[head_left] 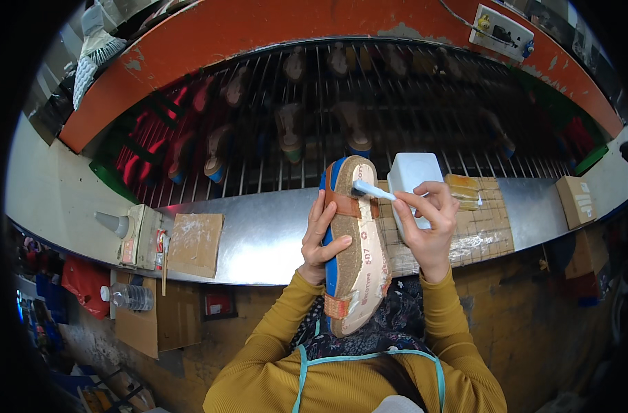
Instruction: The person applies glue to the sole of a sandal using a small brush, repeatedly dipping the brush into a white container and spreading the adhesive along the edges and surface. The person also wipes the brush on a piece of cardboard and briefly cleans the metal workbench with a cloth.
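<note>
A brown-strapped shoe (365, 268) with a blue side is held over the near edge of the bench (259, 237), its cream-and-brown face toward the camera. The left hand (317, 237) grips it from 9 o'clock, fingers wrapped along the blue side, thumb across the face. The right hand (432, 219) pinches the handle of a pale brush (374, 191) between its fingers, the head at the shoe's 12 o'clock end. From the shoe, a white container (416, 167) stands at 1 o'clock, a cardboard square (197, 244) lies at 9, and a barred rack (254, 158) carrying more shoes (352, 124) spans 12.
</note>
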The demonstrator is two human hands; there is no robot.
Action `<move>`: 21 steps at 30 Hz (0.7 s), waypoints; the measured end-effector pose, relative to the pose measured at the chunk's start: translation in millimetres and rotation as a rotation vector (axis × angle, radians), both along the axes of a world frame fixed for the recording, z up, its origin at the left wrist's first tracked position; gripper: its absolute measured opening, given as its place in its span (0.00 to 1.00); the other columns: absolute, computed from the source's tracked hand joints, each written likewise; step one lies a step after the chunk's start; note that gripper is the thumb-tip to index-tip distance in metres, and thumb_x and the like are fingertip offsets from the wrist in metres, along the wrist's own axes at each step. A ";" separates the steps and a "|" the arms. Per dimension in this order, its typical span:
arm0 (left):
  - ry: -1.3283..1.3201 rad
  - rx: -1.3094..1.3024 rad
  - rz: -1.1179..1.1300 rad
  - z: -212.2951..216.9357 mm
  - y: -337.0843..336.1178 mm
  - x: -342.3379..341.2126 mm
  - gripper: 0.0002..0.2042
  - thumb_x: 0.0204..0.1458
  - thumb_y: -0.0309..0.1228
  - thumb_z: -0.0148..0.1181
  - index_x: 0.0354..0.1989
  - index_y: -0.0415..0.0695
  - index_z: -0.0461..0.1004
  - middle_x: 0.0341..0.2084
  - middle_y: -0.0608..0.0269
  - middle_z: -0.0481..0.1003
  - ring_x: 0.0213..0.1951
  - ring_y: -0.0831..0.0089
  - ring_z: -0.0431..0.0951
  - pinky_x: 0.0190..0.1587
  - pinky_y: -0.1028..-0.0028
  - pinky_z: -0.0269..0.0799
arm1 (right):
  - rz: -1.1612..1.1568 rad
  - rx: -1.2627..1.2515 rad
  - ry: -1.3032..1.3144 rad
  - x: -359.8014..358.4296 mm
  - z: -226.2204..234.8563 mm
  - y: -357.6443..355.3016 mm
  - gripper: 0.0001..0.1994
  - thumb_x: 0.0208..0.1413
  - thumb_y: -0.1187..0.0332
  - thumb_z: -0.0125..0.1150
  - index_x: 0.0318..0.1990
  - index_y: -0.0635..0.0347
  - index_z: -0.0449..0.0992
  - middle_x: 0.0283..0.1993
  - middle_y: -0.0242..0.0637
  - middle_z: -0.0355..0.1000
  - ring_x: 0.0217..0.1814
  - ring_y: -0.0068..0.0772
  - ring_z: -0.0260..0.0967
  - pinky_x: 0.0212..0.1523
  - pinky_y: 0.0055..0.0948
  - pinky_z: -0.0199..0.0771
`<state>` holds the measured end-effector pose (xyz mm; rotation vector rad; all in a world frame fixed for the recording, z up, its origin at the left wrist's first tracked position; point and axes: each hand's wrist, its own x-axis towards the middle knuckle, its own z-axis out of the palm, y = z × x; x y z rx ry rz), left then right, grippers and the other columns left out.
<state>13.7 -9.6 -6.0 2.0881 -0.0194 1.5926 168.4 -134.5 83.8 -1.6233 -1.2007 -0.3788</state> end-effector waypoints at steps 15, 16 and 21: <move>0.093 0.028 -0.121 17.1 6.5 1.9 0.24 0.39 0.33 0.72 0.48 0.64 0.73 0.61 0.52 0.66 0.64 0.39 0.59 0.64 0.43 0.57 | -0.090 -0.018 -0.217 13.8 20.6 -11.8 0.08 0.45 0.68 0.71 0.35 0.51 0.84 0.37 0.27 0.68 0.27 0.19 0.61 0.42 0.28 0.47; 0.099 0.033 -0.135 16.5 8.4 2.2 0.25 0.40 0.32 0.72 0.49 0.64 0.73 0.62 0.51 0.64 0.65 0.40 0.59 0.64 0.45 0.57 | -0.107 0.005 -0.170 14.5 17.8 -11.4 0.07 0.45 0.68 0.71 0.35 0.52 0.84 0.37 0.27 0.68 0.27 0.19 0.61 0.42 0.28 0.48; 0.027 -0.473 -0.374 12.8 -4.5 6.8 0.26 0.44 0.26 0.69 0.53 0.57 0.70 0.64 0.47 0.57 0.66 0.48 0.59 0.66 0.56 0.60 | -0.099 -0.006 0.009 18.0 -2.0 -10.1 0.07 0.48 0.68 0.70 0.36 0.54 0.84 0.37 0.29 0.69 0.27 0.18 0.60 0.41 0.28 0.52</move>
